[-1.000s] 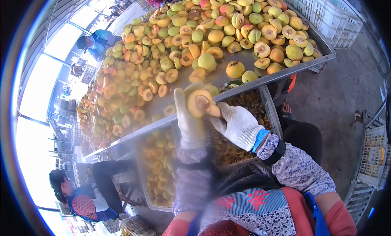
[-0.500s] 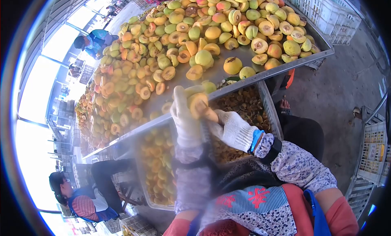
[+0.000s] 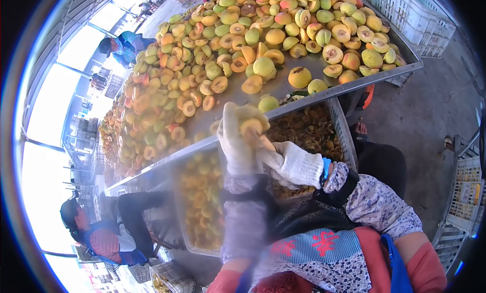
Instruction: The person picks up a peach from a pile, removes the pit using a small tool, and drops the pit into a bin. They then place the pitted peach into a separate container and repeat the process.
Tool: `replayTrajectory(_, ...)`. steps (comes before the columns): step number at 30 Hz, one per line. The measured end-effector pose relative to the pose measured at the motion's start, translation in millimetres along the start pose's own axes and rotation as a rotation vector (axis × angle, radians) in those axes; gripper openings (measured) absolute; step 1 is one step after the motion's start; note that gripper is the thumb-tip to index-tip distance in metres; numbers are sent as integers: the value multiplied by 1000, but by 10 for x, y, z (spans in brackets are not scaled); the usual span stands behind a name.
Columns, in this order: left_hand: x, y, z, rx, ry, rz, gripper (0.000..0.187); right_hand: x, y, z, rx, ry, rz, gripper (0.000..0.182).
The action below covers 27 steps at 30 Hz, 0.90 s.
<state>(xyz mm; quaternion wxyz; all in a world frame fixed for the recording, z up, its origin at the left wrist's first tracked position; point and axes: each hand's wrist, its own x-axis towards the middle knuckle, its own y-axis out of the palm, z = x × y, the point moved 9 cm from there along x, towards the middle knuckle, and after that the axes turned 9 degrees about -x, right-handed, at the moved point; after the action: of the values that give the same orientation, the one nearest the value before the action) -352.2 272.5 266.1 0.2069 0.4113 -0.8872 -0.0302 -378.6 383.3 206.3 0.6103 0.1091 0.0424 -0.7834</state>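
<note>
A halved yellow peach (image 3: 251,126) is held up in my left hand (image 3: 233,136), its cut face turned toward my right hand. A pale glove covers the left hand, and its fingers curl round the fruit. My right hand (image 3: 293,162), in a white knit glove, is closed just below the peach. A short tan tip (image 3: 267,143) sticks out from it toward the cut face; I cannot tell whether it is a tool or a bare fingertip. Both hands are at the front edge of a metal table (image 3: 293,109) heaped with peach halves (image 3: 223,40).
Beneath the table edge stands a crate of brown pits and scraps (image 3: 309,128). Left of it is a hazy-looking bin of yellow peaches (image 3: 202,207). A seated person (image 3: 101,237) is at lower left, another person (image 3: 124,47) farther back. White crates (image 3: 415,19) are stacked at upper right.
The view has shifted slightly. The right hand's tan tip is still against the peach half, and the left fingers have curled further over the fruit.
</note>
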Motion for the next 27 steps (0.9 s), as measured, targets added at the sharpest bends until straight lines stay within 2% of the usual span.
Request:
replayTrajectory(1,1,-12,2,1,-5,-2,49,-32,29,-82,-96,136,90,43)
replayTrajectory(3,1,-14,73,-65,-111,25,50,-36,24,-91,-168,164,124,49)
replayTrajectory(4,-12,-29,85,-63,-115,22,50,-30,32,-95,-144,169,128,48)
replayTrajectory(6,-31,-9,11,69,0,52,53,-39,60,-97,-120,175,132,47)
replayTrajectory(7,-39,-2,26,69,-1,51,53,-63,98,-151,-29,250,147,46)
replayTrajectory(8,-54,-40,38,67,2,-1,54,-89,141,-210,64,326,163,45)
replayTrajectory(10,-66,-116,33,67,1,-58,55,-92,155,-225,84,331,213,45)
replayTrajectory(12,-24,-21,87,43,-115,111,54,-95,158,-192,102,334,262,44)
replayTrajectory(13,4,-53,90,43,-117,105,54,-108,109,-177,2,355,242,44)
replayTrajectory(14,23,-43,164,27,-200,136,53,-117,67,-186,-98,374,221,44)
replayTrajectory(16,-33,-73,310,-50,-437,122,50,-139,127,-276,19,397,264,44)
replayTrajectory(20,-174,-111,345,-186,-477,-13,49,-228,274,-225,295,450,401,43)
replayTrajectory(22,-191,-98,302,-406,-297,-16,49,-223,273,-245,230,422,365,43)
replayTrajectory(23,-177,-123,299,-407,-300,-20,49,-216,242,-249,162,394,327,42)
replayTrajectory(25,-150,-84,363,-214,-438,98,51,-211,206,-255,132,414,342,43)
replayTrajectory(27,-154,19,282,-216,-405,129,49,-216,193,-288,103,429,354,43)
